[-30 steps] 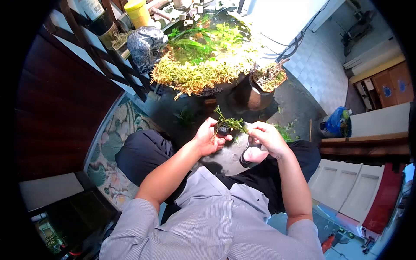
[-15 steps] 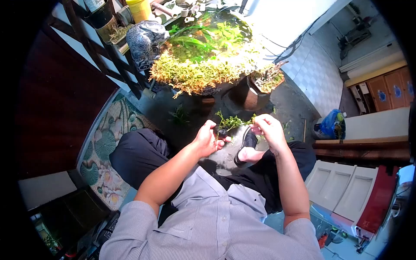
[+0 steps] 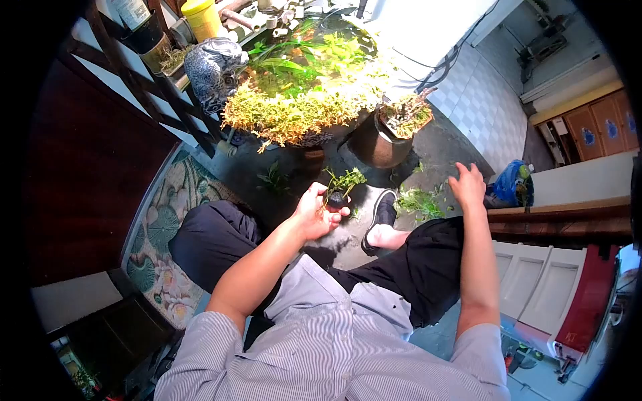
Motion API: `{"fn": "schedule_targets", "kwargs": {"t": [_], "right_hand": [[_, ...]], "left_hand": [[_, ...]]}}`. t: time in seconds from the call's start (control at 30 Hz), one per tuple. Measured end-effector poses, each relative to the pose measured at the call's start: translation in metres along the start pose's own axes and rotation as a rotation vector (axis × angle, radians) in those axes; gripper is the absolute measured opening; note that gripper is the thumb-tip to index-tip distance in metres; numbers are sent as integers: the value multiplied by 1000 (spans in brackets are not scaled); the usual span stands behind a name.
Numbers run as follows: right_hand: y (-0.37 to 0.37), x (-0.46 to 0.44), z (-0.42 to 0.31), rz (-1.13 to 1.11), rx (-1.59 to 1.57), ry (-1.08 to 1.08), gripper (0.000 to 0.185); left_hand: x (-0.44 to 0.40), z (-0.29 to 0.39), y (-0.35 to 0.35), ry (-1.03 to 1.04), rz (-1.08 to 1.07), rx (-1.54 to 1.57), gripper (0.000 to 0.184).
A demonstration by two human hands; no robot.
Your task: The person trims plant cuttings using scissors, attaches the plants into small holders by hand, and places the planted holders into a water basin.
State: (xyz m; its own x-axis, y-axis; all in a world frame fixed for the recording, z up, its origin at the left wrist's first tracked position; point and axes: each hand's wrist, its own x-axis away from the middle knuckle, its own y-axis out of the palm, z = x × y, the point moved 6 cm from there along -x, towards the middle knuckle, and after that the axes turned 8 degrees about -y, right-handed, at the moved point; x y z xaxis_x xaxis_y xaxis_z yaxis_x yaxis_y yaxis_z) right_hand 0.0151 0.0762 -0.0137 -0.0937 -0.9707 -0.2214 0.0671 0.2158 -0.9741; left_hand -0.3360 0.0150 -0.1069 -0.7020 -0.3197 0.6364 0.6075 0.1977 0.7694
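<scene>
My left hand (image 3: pixel 317 212) is closed around a small plant (image 3: pixel 346 179) with green leaves and a dark, rounded base (image 3: pixel 336 199). My right hand (image 3: pixel 469 184) is held out to the right, away from the plant, with its fingers apart and nothing visible in them. Below and to the left of that hand, loose green cuttings (image 3: pixel 420 202) lie on the dark floor beside my sandalled foot (image 3: pixel 383 212).
Ahead stands a pond basin edged with bushy plants (image 3: pixel 294 112). Beside it are a brown pot (image 3: pixel 380 148), a grey stone figure (image 3: pixel 212 70) and a yellow tub (image 3: pixel 202 19). A blue bag (image 3: pixel 513 184) sits at the right, a patterned mat (image 3: pixel 167 230) at the left.
My right hand has let go of the plant's leafy end and moved out to the right, its fingers opening. My left hand still holds the plant in nearly the same place.
</scene>
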Motion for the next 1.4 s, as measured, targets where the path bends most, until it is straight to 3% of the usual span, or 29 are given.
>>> {"fn": "schedule_targets", "kwargs": {"t": [0.03, 0.07, 0.13, 0.17, 0.23, 0.3, 0.37, 0.4, 0.47, 0.57, 0.63, 0.93, 1.03, 1.4], "right_hand": [[9, 5, 13, 83, 202, -26, 22], [9, 3, 25, 81, 202, -24, 22], [15, -5, 30, -209, 203, -114, 21], [8, -9, 26, -211, 202, -113, 21], [-16, -11, 11, -386, 246, 118, 20], [-5, -9, 15, -327, 249, 150, 23], [-8, -4, -2, 19, -90, -46, 28], [-18, 2, -26, 18, -209, -42, 31], [5, 19, -68, -192, -768, 83, 27], [7, 57, -159, -581, -1144, 119, 29], [18, 71, -193, -690, -1313, 127, 27], [20, 75, -200, -510, -1710, 362, 14], [24, 71, -191, -477, -1680, 297, 12], [16, 60, -160, -319, -1778, 492, 18]], "left_hand": [[0, 0, 0, -3, 8, -1, 50], [0, 0, -1, -4, 9, -2, 50], [0, 1, 0, 8, 0, -25, 50], [-1, 1, 0, 7, 1, -24, 50], [0, 0, 2, -5, -8, 1, 50], [-1, 0, 2, -7, -11, -2, 50], [-2, 0, 3, -6, -15, -2, 50], [-1, 0, 4, -1, -13, -11, 50], [-2, 0, 4, 0, -10, -21, 50], [-4, -2, 5, 2, -22, -50, 50], [-3, -1, 11, 36, -89, -105, 49], [-1, 1, 13, 71, -71, -95, 49], [-1, 0, 16, 64, -134, -87, 51], [-5, -1, 1, 54, -5, -83, 50]]}}
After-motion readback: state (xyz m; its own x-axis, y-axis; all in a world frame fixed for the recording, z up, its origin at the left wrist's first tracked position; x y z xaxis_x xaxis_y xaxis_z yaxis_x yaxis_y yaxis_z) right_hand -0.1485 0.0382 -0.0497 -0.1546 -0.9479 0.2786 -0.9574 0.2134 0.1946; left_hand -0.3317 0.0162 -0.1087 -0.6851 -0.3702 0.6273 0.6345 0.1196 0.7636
